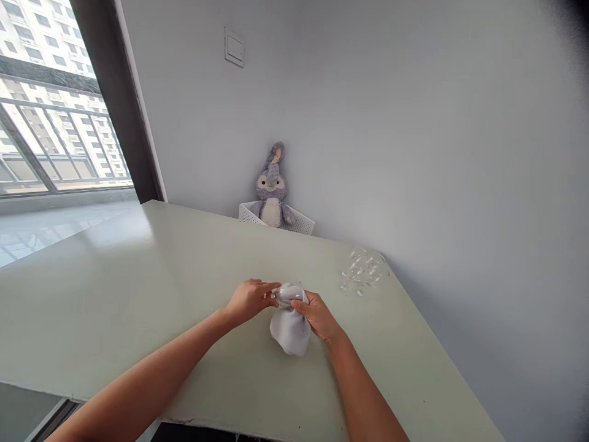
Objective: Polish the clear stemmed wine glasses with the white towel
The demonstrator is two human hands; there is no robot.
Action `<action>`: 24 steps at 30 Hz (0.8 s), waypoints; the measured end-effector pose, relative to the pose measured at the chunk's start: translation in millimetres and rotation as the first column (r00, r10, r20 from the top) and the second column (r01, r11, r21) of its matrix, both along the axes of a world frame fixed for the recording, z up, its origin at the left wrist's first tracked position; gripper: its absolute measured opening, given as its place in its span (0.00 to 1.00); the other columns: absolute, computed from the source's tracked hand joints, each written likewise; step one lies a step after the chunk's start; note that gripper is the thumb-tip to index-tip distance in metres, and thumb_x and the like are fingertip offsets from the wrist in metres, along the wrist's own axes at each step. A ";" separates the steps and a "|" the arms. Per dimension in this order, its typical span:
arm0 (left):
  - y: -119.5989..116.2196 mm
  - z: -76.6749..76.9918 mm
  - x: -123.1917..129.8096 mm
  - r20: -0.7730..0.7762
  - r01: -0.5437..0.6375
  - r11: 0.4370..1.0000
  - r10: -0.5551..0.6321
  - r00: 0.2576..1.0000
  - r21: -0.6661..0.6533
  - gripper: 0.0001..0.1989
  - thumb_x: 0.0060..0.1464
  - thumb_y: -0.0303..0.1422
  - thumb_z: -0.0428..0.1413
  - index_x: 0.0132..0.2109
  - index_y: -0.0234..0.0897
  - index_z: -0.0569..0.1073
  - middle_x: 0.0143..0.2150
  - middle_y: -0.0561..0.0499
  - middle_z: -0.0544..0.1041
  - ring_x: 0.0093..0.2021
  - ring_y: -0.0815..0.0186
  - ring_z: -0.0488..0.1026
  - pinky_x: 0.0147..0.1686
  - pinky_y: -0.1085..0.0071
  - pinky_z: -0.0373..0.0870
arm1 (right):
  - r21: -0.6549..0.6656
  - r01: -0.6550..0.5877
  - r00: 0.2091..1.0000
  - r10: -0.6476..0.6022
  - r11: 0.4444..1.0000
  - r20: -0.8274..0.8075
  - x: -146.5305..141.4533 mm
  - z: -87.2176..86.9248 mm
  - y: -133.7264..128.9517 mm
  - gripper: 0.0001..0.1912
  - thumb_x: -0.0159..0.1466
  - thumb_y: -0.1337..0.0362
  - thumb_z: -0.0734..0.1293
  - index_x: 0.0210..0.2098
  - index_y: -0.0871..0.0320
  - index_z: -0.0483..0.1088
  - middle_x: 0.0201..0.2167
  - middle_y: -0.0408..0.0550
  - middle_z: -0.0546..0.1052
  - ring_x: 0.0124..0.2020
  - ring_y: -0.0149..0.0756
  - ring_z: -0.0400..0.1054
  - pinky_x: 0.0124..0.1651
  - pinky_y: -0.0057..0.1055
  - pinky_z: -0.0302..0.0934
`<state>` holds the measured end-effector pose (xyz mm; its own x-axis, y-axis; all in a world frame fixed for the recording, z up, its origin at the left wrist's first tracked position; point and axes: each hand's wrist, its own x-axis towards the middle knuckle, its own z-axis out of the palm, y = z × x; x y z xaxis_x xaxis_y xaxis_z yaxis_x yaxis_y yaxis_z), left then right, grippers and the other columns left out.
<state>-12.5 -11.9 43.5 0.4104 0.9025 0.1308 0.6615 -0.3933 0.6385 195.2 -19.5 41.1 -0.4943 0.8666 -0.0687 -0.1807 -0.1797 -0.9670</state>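
Note:
Over the near middle of the table, a small clear glass (289, 294) lies tilted sideways between my hands. My left hand (252, 301) pinches its left end between thumb and fingers. A white cloth (291, 331) is wrapped around the glass's right side and hangs down below it. My right hand (316, 314) grips the cloth, with its thumb on top, and presses it against the glass. The exact shape of the glass is partly hidden by cloth and fingers.
Several clear glasses (363, 270) stand close together near the table's right edge, by the wall. Behind the pale green table (193, 258), a purple plush rabbit (271, 184) sits in a white perforated basket (301, 222). A window is at left.

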 end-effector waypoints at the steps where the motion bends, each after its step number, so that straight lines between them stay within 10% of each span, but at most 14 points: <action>1: 0.9 0.0 -2.1 0.072 0.076 0.983 -0.065 0.995 -0.166 0.21 0.50 0.48 0.50 0.45 0.41 0.71 0.30 0.51 0.73 0.29 0.67 0.68 0.32 0.71 0.63 | 0.027 -0.064 0.997 0.063 0.998 0.037 4.6 3.5 -1.1 0.17 0.50 0.56 0.71 0.35 0.61 0.72 0.25 0.43 0.70 0.24 0.28 0.60 0.27 0.24 0.53; 6: -0.3 2.9 -4.0 0.403 0.470 0.676 -0.269 0.875 -0.568 0.27 0.54 0.51 0.41 0.32 0.32 0.70 0.24 0.48 0.72 0.19 0.71 0.63 0.21 0.74 0.59 | 0.018 -0.220 0.974 0.219 0.975 0.062 20.9 9.2 -0.7 0.16 0.50 0.55 0.71 0.29 0.64 0.72 0.21 0.42 0.67 0.22 0.26 0.57 0.24 0.24 0.49; 10: -5.3 1.5 5.6 0.146 0.156 0.974 -0.132 0.980 -0.166 0.23 0.54 0.49 0.44 0.42 0.36 0.71 0.33 0.46 0.75 0.32 0.64 0.70 0.35 0.68 0.62 | -0.080 0.015 1.000 -0.013 0.997 0.020 15.0 -1.1 7.7 0.16 0.49 0.56 0.71 0.30 0.63 0.73 0.20 0.43 0.69 0.20 0.27 0.58 0.23 0.24 0.50; 13: -5.9 -3.5 9.7 -0.116 0.019 0.964 0.013 0.993 0.265 0.21 0.51 0.45 0.51 0.48 0.39 0.69 0.35 0.45 0.74 0.39 0.59 0.68 0.43 0.62 0.58 | -0.196 0.181 0.979 -0.196 0.964 -0.060 3.4 -8.9 11.1 0.16 0.49 0.55 0.71 0.30 0.62 0.72 0.21 0.43 0.70 0.20 0.27 0.59 0.24 0.25 0.54; 15: -3.9 -6.6 8.7 -0.185 0.020 0.947 0.042 0.982 0.321 0.19 0.51 0.44 0.51 0.47 0.38 0.70 0.32 0.45 0.74 0.37 0.59 0.67 0.42 0.62 0.57 | -0.206 0.167 0.978 -0.189 0.964 -0.092 -2.2 -9.9 9.3 0.16 0.50 0.55 0.70 0.32 0.61 0.72 0.21 0.43 0.70 0.20 0.27 0.59 0.25 0.25 0.54; 20: 1.2 -5.3 0.8 0.067 0.021 0.988 -0.011 0.998 -0.150 0.17 0.49 0.46 0.53 0.39 0.39 0.73 0.22 0.54 0.68 0.24 0.70 0.62 0.27 0.73 0.56 | 0.051 -0.055 0.994 0.049 0.997 0.102 4.4 2.3 0.6 0.16 0.48 0.61 0.72 0.36 0.59 0.72 0.26 0.42 0.71 0.26 0.28 0.61 0.30 0.25 0.54; 24: -1.1 0.5 0.6 0.465 0.409 0.718 -0.133 0.875 -0.564 0.20 0.48 0.48 0.52 0.27 0.33 0.71 0.18 0.56 0.63 0.18 0.73 0.59 0.21 0.75 0.56 | 0.140 -0.226 0.948 0.184 0.964 0.261 20.8 13.9 0.1 0.11 0.48 0.61 0.72 0.30 0.61 0.74 0.23 0.41 0.70 0.27 0.30 0.61 0.31 0.26 0.53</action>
